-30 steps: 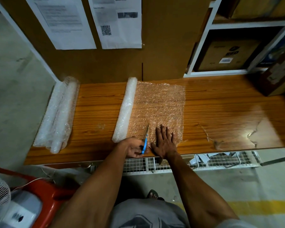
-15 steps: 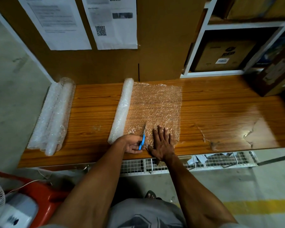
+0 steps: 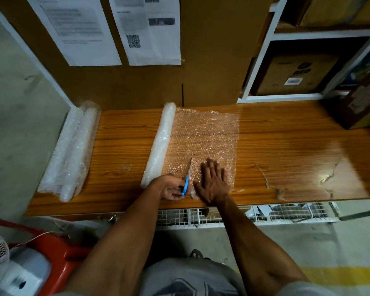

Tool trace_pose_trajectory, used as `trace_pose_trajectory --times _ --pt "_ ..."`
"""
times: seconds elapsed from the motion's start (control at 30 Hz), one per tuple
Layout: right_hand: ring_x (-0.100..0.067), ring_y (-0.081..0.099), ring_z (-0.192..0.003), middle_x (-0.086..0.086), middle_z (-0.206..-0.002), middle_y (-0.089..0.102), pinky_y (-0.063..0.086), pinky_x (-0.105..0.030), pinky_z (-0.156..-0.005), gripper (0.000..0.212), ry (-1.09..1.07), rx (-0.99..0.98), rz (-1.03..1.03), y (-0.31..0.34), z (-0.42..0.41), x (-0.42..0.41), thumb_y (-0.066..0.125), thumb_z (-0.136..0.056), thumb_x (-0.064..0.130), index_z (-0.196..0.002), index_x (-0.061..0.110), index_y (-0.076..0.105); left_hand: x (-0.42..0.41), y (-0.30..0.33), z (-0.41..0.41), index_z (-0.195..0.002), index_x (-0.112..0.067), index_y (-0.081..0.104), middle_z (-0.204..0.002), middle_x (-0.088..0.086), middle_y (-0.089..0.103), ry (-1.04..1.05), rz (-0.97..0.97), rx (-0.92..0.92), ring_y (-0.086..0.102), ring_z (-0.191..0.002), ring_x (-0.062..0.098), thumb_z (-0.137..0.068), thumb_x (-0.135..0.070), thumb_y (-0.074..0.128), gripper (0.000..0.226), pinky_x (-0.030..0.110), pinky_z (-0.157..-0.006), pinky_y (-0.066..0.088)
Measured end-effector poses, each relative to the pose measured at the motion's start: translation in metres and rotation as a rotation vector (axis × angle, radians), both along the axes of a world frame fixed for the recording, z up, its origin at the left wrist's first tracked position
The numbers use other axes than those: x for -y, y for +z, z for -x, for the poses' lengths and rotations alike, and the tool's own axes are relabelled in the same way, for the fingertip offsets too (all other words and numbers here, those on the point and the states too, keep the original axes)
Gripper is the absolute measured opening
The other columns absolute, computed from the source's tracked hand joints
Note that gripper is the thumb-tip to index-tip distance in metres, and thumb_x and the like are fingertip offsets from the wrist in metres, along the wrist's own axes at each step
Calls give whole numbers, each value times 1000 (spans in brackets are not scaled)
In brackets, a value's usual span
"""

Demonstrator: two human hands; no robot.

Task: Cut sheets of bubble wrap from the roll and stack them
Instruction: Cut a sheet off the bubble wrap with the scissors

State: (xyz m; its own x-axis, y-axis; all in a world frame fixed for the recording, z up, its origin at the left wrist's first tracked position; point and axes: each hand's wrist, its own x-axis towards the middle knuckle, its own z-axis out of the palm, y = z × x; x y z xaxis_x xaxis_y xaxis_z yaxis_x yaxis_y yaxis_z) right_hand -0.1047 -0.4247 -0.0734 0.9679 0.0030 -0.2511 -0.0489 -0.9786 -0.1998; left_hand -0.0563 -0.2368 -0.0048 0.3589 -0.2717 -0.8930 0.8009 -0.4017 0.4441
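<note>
- Left hand (image 3: 173, 187) grips the blue scissors (image 3: 186, 182), blades in the bubble wrap sheet (image 3: 203, 137).
- Right hand (image 3: 213, 182) lies flat, fingers straight, pressing the sheet onto the worktop (image 3: 286, 146).

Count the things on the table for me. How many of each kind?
Bubble wrap rolls: 3, one being cut, two at the left end
Scissors: 1
Boxes: 1
Total: 5
</note>
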Motion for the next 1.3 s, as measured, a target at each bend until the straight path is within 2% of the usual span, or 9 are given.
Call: trace_pose_trajectory --times 0.13,0.3,0.6,0.7,0.93,1.03,1.13,1.23,1.3 --pt "-35 -26 -156 -10 -169 -28 -18 -57 -123 90 19 -79 -11 -4 -5 5 17 -97 74 -165 24 -14 3 9 -2 -89 -17 69 -99 2 72 -51 -9 -30 65 -101 16 -100 -21 61 14 40 -95 49" --pt "-33 -26 -156 -10 -169 -27 -16 -60 -124 92 6 -77 -18 -8 -6 5 17 -93 73 -165 25 -12 7 6 -10 -95 -17 69 -100 1 70 -75 -16 -62 65 -96 14 -102 -26 57 16 41 -84 53" --pt "-33 -25 -156 -7 -169 -28 -14 -61 -124 91 44 -58 -31 -4 -4 10 20 -97 76 -165 25 -13 15 7 -22 -99 -16 67 -104 2 68 -69 18 -108 64 -103 15 -100 -35 61 19 48 -83 54" --pt "-34 -25 -156 -7 -168 -29 -14 -61 -124 95 54 -59 -27 -4 -3 12 18 -95 80 -165 25 -13 18 9 -23 -95 -14 67 -97 2 69 -51 -7 -83 64 -96 14 -99 -38 62 25 43 -83 53" --pt "-33 -29 -155 -6 -166 -34 -16 -62 -123 126 50 -66 -19 -5 -2 12 22 -74 104 -164 23 -15 19 -3 -28 -90 -12 68 -84 2 72 27 -46 32 67 -75 9 -99 -24 65 15 21 -63 56" --pt "-33 -28 -156 -5 -168 -33 -15 -63 -124 134 51 -63 -23 -3 -2 12 22 -67 108 -165 23 -13 16 -7 -30 -93 -12 70 -77 3 75 62 -20 34 70 -66 8 -97 -21 69 10 19 -58 57" --pt "-31 -24 -157 -3 -170 -28 -15 -61 -124 122 28 -18 -45 -6 -1 11 19 -76 104 -166 26 -7 13 -6 -33 -95 -13 70 -85 4 75 47 12 6 71 -75 11 -98 -20 67 8 22 -60 57" --pt "-26 -18 -159 -2 -173 -17 -15 -58 -124 90 -24 69 -82 -5 -2 10 12 -97 82 -167 27 5 11 -1 -39 -98 -11 69 -97 5 73 -6 34 -48 69 -92 14 -100 -19 62 11 27 -65 58" --pt "-26 -18 -159 -3 -173 -16 -14 -56 -125 83 -41 74 -65 -6 -4 9 10 -101 73 -167 23 5 10 2 -43 -102 -10 66 -103 6 70 -41 53 -94 67 -97 16 -99 -27 64 18 32 -68 61"
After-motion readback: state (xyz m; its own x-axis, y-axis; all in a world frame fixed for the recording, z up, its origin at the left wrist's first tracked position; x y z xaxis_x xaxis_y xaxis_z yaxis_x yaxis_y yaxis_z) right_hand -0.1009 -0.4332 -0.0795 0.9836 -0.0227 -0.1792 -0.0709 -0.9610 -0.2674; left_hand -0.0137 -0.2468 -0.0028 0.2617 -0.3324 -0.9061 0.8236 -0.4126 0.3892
